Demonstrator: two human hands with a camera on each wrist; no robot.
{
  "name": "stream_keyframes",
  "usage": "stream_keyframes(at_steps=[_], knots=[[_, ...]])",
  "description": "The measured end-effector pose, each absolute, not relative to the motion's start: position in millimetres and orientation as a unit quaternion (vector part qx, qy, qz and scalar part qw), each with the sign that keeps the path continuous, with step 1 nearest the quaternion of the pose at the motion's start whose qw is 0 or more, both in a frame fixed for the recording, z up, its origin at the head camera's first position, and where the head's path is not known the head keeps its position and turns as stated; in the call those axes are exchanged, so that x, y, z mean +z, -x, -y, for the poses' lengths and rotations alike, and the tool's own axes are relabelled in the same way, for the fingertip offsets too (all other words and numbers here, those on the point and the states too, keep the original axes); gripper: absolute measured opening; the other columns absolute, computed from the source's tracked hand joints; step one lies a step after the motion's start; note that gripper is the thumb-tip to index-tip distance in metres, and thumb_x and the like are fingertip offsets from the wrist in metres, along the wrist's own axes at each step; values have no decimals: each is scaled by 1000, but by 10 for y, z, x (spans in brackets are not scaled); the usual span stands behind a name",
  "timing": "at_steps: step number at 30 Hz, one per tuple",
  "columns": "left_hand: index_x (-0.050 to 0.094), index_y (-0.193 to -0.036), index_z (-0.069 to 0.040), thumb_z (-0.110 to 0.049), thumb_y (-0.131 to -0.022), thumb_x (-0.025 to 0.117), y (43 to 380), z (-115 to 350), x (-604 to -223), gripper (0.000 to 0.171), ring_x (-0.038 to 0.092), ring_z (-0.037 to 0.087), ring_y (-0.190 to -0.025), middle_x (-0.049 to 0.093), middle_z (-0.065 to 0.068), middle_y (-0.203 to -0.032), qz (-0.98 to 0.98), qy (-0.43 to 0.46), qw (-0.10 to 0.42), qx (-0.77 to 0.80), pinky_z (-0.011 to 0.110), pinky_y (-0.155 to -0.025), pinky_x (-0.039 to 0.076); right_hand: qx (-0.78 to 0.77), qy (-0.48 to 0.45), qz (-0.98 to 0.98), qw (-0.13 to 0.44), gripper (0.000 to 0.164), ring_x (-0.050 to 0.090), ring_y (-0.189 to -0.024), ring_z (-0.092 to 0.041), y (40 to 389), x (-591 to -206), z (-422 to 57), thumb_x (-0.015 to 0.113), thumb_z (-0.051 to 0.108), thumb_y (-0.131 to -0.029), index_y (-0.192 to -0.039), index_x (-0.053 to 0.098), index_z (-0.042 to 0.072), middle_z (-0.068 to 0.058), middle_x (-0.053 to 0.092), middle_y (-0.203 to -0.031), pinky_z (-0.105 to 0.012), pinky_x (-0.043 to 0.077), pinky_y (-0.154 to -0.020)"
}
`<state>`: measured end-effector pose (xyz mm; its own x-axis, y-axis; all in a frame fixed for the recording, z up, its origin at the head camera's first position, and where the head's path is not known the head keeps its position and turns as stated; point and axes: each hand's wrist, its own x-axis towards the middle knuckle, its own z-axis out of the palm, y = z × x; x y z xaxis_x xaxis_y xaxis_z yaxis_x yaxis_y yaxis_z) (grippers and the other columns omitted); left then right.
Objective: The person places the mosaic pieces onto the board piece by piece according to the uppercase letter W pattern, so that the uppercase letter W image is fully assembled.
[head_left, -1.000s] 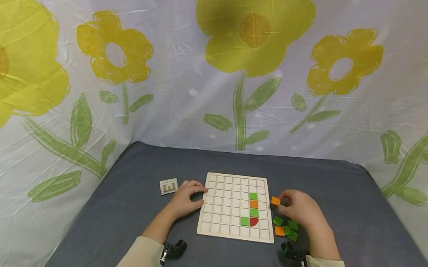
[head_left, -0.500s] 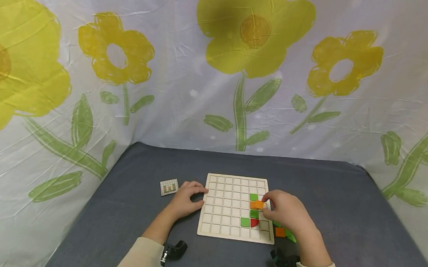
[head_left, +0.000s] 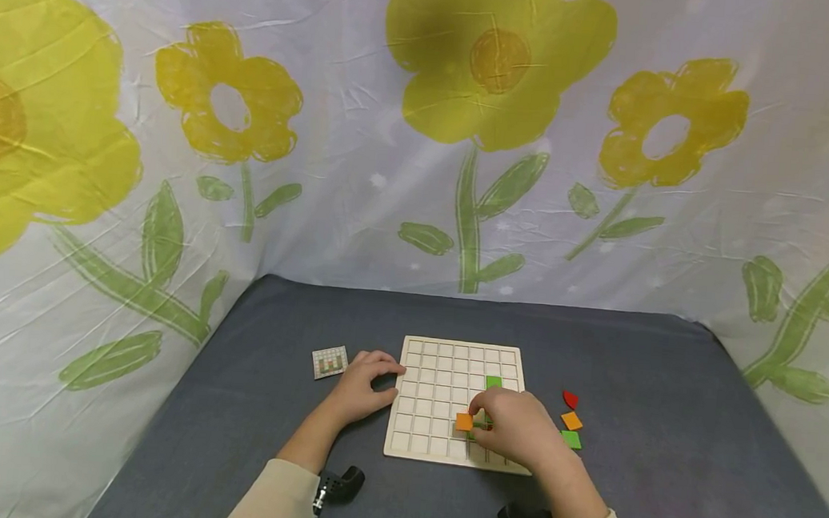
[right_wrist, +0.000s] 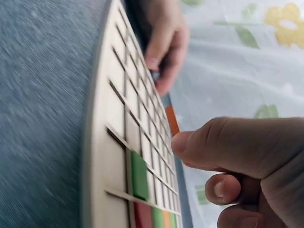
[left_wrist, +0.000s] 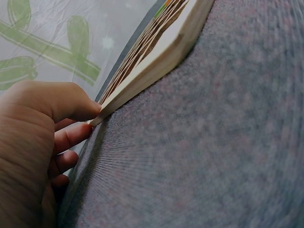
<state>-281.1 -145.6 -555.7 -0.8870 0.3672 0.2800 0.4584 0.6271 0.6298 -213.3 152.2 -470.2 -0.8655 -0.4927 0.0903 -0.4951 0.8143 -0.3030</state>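
Observation:
Pinched between the fingertips of my right hand (head_left: 514, 428) is an orange square tile (head_left: 464, 422), just above the gridded wooden board (head_left: 422, 408). In the right wrist view the tile (right_wrist: 172, 121) stands tilted past the thumb tip, apart from the grid. My left hand (head_left: 365, 385) holds the board's left edge with thumb and finger, as the left wrist view shows up close at the pale rim (left_wrist: 137, 83). On the board a green tile (head_left: 494, 382) shows behind my right hand, which hides most other placed pieces. The right wrist view reveals a green tile (right_wrist: 139, 175) and a red piece (right_wrist: 144, 214).
Right of the board lie a loose red piece (head_left: 570, 400), an orange tile (head_left: 572, 421) and a green tile (head_left: 571, 439) on the dark cloth (head_left: 629, 499). A small patterned card (head_left: 329, 362) rests left of the board. A flowered curtain (head_left: 346, 206) stands behind.
My right hand has carried the orange tile leftward from beside the board to above its lower middle. The loose pieces at the right have come into view. My left hand has kept its place.

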Motion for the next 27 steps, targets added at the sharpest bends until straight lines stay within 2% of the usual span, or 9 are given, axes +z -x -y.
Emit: stream_keyframes(at_steps=[6,9,16,21,27], knots=[[76,-122,-14,-13,-89,76,2804,1450,-5552,33,51,26,-117,64,1,-122,899,227,60,-370,52,-98,45,123,-276,953,18,18,60,-74,-13,2135,-4825,-1436,86,25,-79,-92,76,17,4,70,-91,-39,50,-66],[76,-121,-14,-13,-89,77,2801,1449,-5549,33,51,26,-117,64,1,-122,899,226,60,-371,52,-99,45,119,-279,953,22,18,63,-78,-15,2140,-4857,-1418,86,25,-80,-93,77,17,4,71,-91,-39,50,-66],[76,-122,-14,-13,-89,77,2806,1454,-5554,33,51,27,-118,64,2,-123,900,226,58,-369,53,-99,45,124,-280,952,27,16,60,-70,-13,2129,-4868,-1403,86,23,-80,-91,76,18,6,69,-88,-35,45,-58],[76,-122,-14,-13,-89,77,2810,1459,-5562,33,51,27,-118,64,3,-123,898,230,61,-370,53,-98,45,119,-287,950,41,15,51,-63,-10,2124,-4887,-1393,85,26,-82,-93,77,19,6,66,-86,-35,42,-57],[76,-121,-14,-13,-88,77,2818,1457,-5569,33,52,26,-117,64,2,-122,898,229,64,-370,52,-98,45,93,-288,952,45,16,51,-62,-10,2133,-4911,-1352,85,31,-83,-95,80,21,8,64,-83,-36,42,-57]])
